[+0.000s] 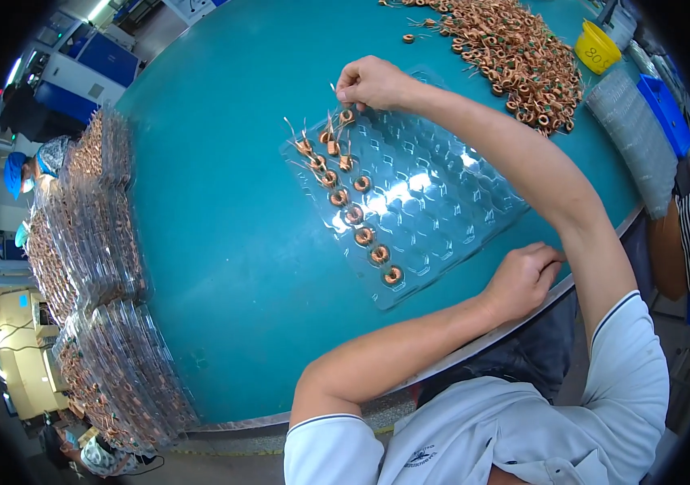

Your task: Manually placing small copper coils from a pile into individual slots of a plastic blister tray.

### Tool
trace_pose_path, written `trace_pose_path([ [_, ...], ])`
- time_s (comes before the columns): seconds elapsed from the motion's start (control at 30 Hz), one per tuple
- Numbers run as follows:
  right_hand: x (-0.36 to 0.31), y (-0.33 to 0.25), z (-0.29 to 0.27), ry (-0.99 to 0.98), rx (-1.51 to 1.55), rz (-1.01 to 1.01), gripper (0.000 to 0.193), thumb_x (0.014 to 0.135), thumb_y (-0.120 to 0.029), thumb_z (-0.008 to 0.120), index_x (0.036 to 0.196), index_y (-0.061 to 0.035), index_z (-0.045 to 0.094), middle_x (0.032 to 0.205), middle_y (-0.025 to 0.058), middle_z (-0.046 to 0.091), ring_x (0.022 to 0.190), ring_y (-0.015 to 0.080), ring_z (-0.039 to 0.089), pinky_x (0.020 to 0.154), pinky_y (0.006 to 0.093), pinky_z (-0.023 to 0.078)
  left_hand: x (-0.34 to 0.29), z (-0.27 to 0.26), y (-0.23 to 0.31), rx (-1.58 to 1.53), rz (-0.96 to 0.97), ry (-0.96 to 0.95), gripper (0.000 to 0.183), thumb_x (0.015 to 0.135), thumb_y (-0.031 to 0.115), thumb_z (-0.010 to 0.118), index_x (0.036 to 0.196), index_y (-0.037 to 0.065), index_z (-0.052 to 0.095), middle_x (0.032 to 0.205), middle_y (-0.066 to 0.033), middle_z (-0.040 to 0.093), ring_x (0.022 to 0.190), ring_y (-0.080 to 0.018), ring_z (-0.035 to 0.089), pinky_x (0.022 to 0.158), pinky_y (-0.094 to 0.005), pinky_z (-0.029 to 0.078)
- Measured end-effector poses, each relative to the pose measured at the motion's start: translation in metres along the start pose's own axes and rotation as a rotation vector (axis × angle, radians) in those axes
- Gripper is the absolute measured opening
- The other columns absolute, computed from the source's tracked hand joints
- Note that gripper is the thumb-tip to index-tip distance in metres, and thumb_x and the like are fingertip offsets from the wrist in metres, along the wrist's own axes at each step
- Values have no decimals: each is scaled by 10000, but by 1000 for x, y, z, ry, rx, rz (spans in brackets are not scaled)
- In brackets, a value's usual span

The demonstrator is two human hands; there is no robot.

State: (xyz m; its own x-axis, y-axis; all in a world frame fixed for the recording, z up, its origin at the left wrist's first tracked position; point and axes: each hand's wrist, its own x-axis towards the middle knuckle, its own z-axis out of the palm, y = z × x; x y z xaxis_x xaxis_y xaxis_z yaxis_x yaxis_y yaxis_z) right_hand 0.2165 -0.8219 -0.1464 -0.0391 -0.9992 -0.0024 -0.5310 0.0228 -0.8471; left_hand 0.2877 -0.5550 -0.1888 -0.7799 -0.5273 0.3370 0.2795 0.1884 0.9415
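A clear plastic blister tray [442, 202] lies on the teal table [224, 242]. Small copper wire coils [364, 236] fill the pockets along its left edge, in a row running toward the far corner. My right hand [373, 81] reaches across to that far corner and pinches one copper coil [347, 115] over a pocket. With fingers curled, my left hand [523, 279] rests on the table's near edge beside the tray; I cannot see anything in it.
A big heap of loose copper coils [515, 48] lies at the far right, next to a yellow cup [597, 48]. Empty trays [632, 137] are stacked by a blue bin [668, 105]. Filled trays [94, 242] are stacked at the left, with other people beyond.
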Motion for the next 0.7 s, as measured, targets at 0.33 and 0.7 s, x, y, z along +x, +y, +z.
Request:
trace_pose_path([
  [0.33,-14,13,-1,-53,-35,-113,141,866,-165,692,938,-44,702,784,36,691,618,108,634,600,288,521,2,2,1,-19,6,12,109,868,24,600,938,-24,669,849,-184,648,745,-342,634,663,-392,504],
  [0.7,-122,49,-50,333,-292,-380,191,843,-183,698,993,-65,687,967,118,688,859,288,666,749,374,520,5,7,2,36,-91,-32,128,902,29,615,994,-22,689,803,-125,661,684,-177,650,617,-277,499],
])
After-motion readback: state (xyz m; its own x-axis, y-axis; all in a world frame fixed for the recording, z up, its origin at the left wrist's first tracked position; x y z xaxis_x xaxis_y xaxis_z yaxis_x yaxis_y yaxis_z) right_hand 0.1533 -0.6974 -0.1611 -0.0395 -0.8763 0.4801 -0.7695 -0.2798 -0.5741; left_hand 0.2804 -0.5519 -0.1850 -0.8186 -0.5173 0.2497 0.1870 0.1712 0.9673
